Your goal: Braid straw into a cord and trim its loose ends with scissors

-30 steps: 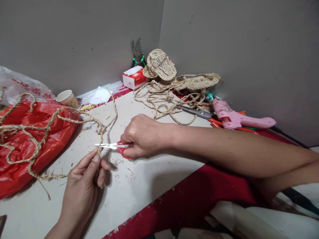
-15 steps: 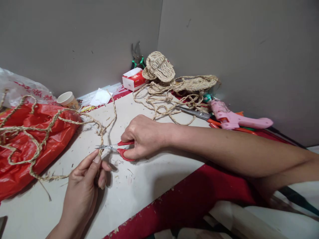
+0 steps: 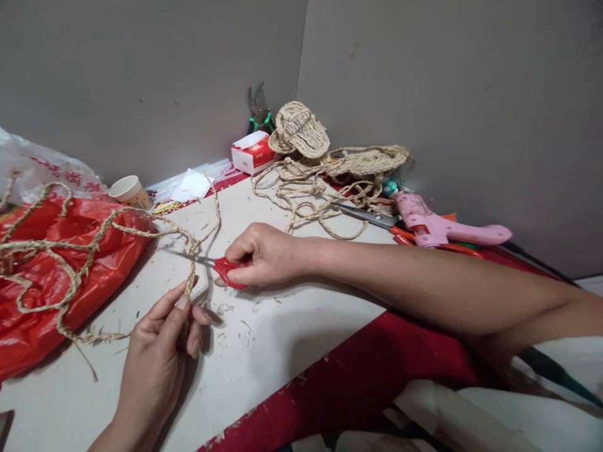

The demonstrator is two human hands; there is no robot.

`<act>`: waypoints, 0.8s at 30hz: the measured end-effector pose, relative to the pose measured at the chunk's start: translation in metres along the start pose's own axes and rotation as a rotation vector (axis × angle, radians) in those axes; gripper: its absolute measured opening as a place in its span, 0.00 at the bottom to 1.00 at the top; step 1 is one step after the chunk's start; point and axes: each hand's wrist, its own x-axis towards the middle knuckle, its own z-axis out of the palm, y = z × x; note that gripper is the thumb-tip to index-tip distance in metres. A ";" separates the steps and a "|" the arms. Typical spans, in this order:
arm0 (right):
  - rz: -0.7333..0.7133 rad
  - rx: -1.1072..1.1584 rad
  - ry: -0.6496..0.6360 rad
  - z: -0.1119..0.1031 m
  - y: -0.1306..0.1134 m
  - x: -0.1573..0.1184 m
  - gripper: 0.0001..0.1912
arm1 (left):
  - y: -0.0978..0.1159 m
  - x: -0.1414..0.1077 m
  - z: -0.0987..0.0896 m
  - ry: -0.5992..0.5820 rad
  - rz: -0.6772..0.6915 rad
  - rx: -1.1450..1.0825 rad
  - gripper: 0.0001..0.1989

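A braided straw rope (image 3: pixel 191 276) is pinched between the thumb and fingers of my left hand (image 3: pixel 162 333). It rises to a frayed knot, and its strands run left over a red plastic bag (image 3: pixel 101 270). My right hand (image 3: pixel 268 254) is closed round the red handles of a pair of scissors (image 3: pixel 230 273). Their blades point left and lie across the rope just below the knot. The blades are blurred, so whether they touch the rope or pass behind it cannot be told.
Along the wall stand a paper cup (image 3: pixel 129 190), a tissue pack (image 3: pixel 253 154), green-handled pruning shears (image 3: pixel 260 113) and coiled straw rope (image 3: pixel 301 132). Larger scissors (image 3: pixel 372 216) and a pink glue gun (image 3: pixel 443 226) lie at right. Straw bits litter the white board (image 3: pixel 264 351).
The scissors have moved up along the rope, from just above my left fingertips to near the knot, and their handles have come closer together. My left hand has hardly moved.
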 end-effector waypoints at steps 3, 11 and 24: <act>0.164 0.367 0.052 0.007 0.002 0.004 0.20 | -0.002 -0.001 -0.001 -0.018 0.022 0.025 0.12; 0.381 1.137 -0.066 0.015 0.000 0.010 0.20 | -0.004 -0.008 0.002 -0.080 0.206 0.453 0.13; 0.206 1.261 0.170 -0.010 -0.007 0.015 0.19 | 0.009 -0.005 -0.001 0.004 0.644 0.754 0.03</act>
